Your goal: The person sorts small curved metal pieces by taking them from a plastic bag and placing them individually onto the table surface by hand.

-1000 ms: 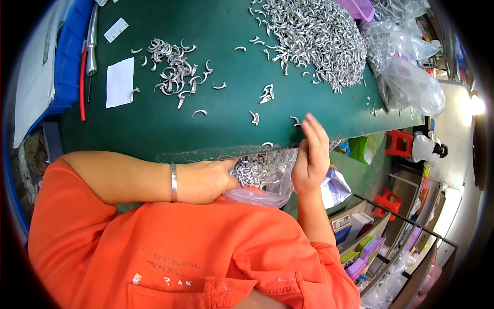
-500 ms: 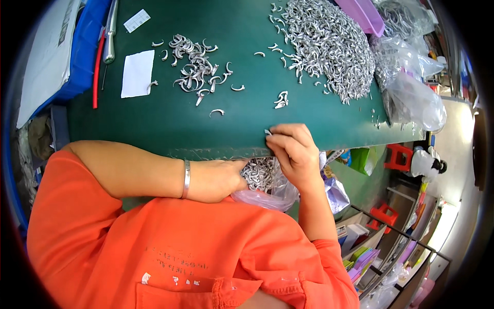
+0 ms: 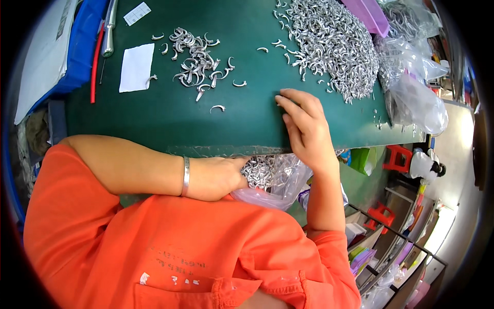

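My left hand (image 3: 218,177), with a metal bangle on its wrist, is closed on the rim of a clear plastic bag (image 3: 267,200) below the table edge. Its fingertips are partly hidden. Inside the bag lie many small curved silvery metal pieces (image 3: 260,172). Over the green tabletop reaches my right hand (image 3: 307,126), fingers bent and the thumb apart from them. No piece shows in it, and what lies under its palm is hidden. Left of it, a loose group of curved metal pieces (image 3: 195,64) is spread out, with a single piece (image 3: 217,108) nearer me.
A large heap of metal pieces (image 3: 334,46) covers the far right, beside a purple tray (image 3: 368,15) and plastic bags (image 3: 417,98). At left are white paper (image 3: 137,68), a red rod (image 3: 96,67), a metal-handled tool (image 3: 108,38) and a blue bin (image 3: 82,46).
My right hand has moved away from the table edge, forward and right, and its fingers have spread from a pinch. It now covers the spot where a few pieces lay. My left hand stays put.
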A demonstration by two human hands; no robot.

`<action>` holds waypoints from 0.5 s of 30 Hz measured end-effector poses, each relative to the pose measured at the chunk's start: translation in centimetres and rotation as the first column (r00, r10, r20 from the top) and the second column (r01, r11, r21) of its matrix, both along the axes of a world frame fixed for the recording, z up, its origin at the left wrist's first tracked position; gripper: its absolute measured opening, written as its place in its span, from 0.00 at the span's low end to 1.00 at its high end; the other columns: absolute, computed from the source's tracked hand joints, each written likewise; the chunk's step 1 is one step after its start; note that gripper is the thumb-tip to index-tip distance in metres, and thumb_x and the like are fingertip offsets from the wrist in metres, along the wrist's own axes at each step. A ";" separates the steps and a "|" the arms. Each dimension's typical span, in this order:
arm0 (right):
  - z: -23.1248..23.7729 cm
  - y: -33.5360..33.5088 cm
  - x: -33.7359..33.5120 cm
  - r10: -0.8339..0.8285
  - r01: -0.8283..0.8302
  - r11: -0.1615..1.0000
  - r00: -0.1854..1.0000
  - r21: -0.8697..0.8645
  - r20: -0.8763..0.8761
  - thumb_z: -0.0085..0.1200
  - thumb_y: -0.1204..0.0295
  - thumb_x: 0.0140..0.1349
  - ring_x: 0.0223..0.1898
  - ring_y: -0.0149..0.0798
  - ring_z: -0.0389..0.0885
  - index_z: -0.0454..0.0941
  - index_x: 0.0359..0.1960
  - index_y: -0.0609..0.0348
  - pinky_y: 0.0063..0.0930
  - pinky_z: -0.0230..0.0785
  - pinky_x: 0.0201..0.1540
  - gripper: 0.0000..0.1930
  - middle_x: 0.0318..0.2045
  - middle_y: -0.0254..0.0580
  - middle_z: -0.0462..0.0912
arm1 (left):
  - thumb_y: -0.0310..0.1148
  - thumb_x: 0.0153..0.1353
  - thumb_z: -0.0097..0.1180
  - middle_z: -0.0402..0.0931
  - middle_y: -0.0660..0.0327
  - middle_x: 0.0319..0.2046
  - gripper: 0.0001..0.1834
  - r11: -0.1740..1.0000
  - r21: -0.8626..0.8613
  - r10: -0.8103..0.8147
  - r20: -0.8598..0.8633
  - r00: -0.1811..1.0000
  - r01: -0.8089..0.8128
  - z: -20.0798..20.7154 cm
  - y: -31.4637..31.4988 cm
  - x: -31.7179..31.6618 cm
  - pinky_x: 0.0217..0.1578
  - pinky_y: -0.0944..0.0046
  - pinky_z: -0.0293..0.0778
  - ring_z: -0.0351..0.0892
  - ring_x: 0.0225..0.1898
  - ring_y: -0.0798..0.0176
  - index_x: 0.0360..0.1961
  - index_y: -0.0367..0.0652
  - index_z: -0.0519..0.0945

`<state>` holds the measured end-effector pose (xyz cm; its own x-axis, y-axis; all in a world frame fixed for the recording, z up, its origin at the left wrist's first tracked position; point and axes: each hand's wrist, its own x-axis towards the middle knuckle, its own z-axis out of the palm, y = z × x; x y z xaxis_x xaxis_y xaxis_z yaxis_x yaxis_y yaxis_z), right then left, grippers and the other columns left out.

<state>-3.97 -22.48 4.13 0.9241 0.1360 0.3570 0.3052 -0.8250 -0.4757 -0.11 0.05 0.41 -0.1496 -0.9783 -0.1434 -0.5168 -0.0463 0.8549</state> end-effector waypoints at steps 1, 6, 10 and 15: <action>0.0 -0.4 0.0 0.004 -0.004 1.000 1.000 -0.001 0.001 0.52 0.87 0.49 0.43 0.50 0.76 0.81 0.38 0.64 0.37 0.70 0.47 0.14 0.40 0.47 0.79 | 0.26 0.56 0.53 0.58 0.25 0.59 0.16 1.000 -0.001 0.004 0.001 1.000 -0.004 -0.1 0.0 0.1 0.54 0.48 0.72 0.73 0.51 0.30 0.47 0.40 0.80; -0.4 -2.6 -1.7 -0.054 0.073 0.988 0.989 0.134 -0.140 0.44 0.92 0.49 0.44 0.49 0.78 0.81 0.42 0.63 0.33 0.70 0.48 0.21 0.43 0.47 0.80 | 0.25 0.55 0.52 0.57 0.21 0.59 0.16 1.000 0.004 0.007 -0.032 0.999 -0.007 -0.5 0.2 -0.1 0.54 0.48 0.72 0.72 0.53 0.28 0.47 0.38 0.80; -0.9 -3.0 -3.0 -0.044 0.058 0.993 0.990 0.103 -0.134 0.43 0.92 0.51 0.43 0.48 0.79 0.80 0.45 0.63 0.31 0.71 0.47 0.21 0.45 0.50 0.80 | 0.25 0.55 0.53 0.57 0.22 0.59 0.15 1.000 -0.015 -0.002 -0.030 1.000 0.002 -0.2 0.2 0.2 0.53 0.49 0.72 0.72 0.52 0.28 0.44 0.37 0.80; -0.9 -2.9 -4.8 -0.238 0.256 0.944 0.965 0.209 -0.108 0.60 0.84 0.52 0.35 0.43 0.78 0.81 0.36 0.63 0.30 0.71 0.39 0.09 0.35 0.44 0.80 | 0.24 0.54 0.53 0.57 0.25 0.60 0.13 1.000 -0.005 0.017 -0.051 0.999 -0.018 0.1 0.1 0.3 0.53 0.49 0.73 0.73 0.51 0.31 0.41 0.37 0.80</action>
